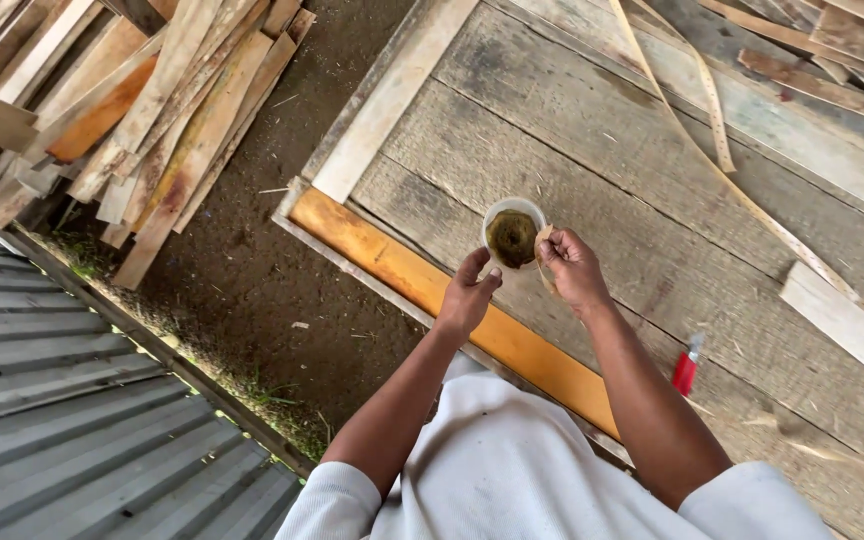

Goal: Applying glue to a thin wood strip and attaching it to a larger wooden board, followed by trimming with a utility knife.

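Observation:
A small white cup holding dark yellowish-brown liquid hangs over the grey plank table. My left hand grips the cup from below at its near side. My right hand is at the cup's right rim, pinching a small tan piece, perhaps a brush or rag, that touches the rim. Just beneath my hands lies a long orange-stained board along the table's near edge. My white sleeves fill the bottom of the view.
A red marker-like tool lies on the table to the right. Thin wood strips and a pale board cross the tabletop. A pile of planks sits at upper left over dirt ground; corrugated metal sheeting is lower left.

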